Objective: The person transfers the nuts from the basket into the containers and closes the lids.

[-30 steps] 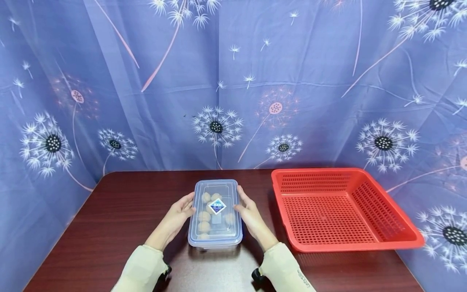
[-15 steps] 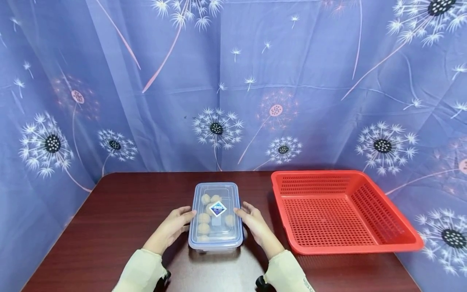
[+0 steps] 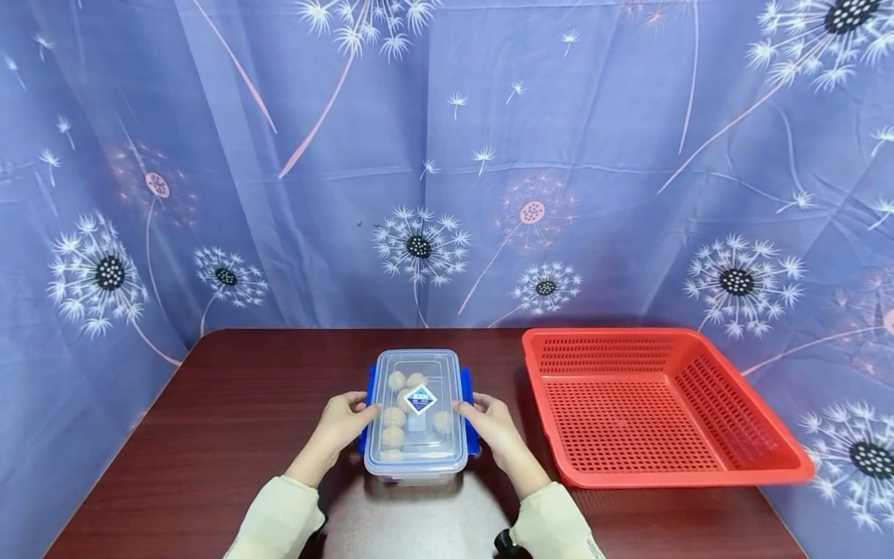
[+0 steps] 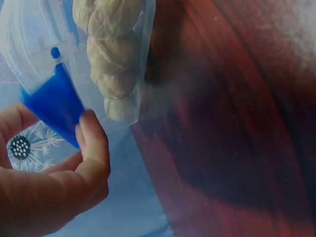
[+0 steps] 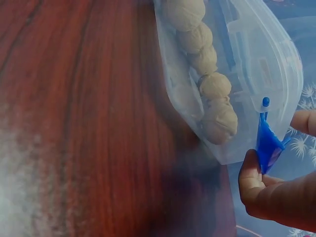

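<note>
a red perforated basket point(image 3: 663, 411) sits on the right side of the dark wood table point(image 3: 230, 411), before a blue dandelion-print curtain point(image 3: 447, 155) backdrop.

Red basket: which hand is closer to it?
Right. The right hand lifts the blue latch on the clear box side facing the red basket; the left hand works the far side.

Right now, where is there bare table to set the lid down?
Free: the table left of the container, and the strip behind it. The red basket looks empty. Crowded: left hand and right hand flank the container.
</note>
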A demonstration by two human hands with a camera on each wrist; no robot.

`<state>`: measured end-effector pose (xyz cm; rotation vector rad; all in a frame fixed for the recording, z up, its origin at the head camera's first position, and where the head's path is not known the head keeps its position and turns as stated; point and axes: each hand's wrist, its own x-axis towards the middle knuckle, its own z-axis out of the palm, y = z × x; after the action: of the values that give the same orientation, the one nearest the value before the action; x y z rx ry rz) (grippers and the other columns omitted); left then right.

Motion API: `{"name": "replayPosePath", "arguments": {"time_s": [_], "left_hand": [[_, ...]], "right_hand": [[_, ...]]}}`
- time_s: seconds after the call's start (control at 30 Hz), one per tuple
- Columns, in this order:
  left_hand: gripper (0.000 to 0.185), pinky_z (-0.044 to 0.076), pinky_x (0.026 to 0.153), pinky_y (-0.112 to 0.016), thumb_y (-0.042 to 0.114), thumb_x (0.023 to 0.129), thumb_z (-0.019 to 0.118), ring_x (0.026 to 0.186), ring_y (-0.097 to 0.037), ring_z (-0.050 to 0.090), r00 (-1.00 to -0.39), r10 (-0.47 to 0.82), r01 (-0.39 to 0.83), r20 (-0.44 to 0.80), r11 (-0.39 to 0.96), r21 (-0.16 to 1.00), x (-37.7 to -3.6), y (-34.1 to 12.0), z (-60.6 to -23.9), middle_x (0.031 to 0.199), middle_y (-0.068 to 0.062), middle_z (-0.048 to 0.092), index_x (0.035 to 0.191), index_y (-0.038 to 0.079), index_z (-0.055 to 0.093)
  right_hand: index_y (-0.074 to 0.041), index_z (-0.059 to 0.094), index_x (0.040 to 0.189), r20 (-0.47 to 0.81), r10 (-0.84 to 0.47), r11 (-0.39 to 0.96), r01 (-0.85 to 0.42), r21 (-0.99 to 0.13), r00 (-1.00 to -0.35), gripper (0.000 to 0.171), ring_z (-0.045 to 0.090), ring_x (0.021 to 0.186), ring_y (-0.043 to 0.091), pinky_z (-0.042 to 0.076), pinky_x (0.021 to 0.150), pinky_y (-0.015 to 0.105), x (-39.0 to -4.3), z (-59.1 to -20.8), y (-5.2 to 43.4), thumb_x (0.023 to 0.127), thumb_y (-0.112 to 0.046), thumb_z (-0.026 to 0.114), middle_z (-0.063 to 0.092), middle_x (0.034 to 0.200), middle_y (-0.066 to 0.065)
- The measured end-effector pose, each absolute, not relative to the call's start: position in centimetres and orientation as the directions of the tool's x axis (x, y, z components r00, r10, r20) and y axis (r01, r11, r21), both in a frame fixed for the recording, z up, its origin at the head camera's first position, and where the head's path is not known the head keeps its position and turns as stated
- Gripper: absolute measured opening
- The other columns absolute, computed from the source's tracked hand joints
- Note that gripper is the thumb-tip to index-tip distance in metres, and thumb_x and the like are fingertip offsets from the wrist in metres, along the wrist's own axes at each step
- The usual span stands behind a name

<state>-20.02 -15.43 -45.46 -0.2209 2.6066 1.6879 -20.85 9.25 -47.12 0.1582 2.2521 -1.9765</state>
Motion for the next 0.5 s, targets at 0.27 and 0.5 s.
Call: {"name": "replayPosePath", "arguments": {"time_s": [0.27,0.5], "left_hand": [[0.047,0.051,0.075,-0.035,0.021,0.079,0.072,0.083,-0.024,0.058,-0.994,-0.103,-0.046,0.021,0.611,0.790,-20.19,-15.23,-45.28,0.083,-0.010,0.062,0.111,-0.012,0.064],[0.041,0.051,0.068,-0.039,0.018,0.079,0.070,0.077,-0.028,0.056,-0.995,-0.068,0.006,0.076,0.711,0.704,-20.01,-14.59,-44.63,0.082,-0.015,0.056,0.105,-0.014,0.065]], "right_hand": [[0.014,0.052,0.122,-0.095,0.012,0.168,0.095,-0.981,-0.995,0.052,0.062,0.075,0.014,0.057,0.069,0.032,-20.55,-46.86,8.94,0.085,-0.018,0.069,0.066,0.093,0.013],[0.014,0.053,0.121,-0.073,0.039,0.224,0.080,-0.971,-0.997,0.052,0.061,0.075,0.013,0.056,0.069,0.031,-20.45,-46.91,8.75,0.083,-0.017,0.070,0.064,0.091,0.012]]}}
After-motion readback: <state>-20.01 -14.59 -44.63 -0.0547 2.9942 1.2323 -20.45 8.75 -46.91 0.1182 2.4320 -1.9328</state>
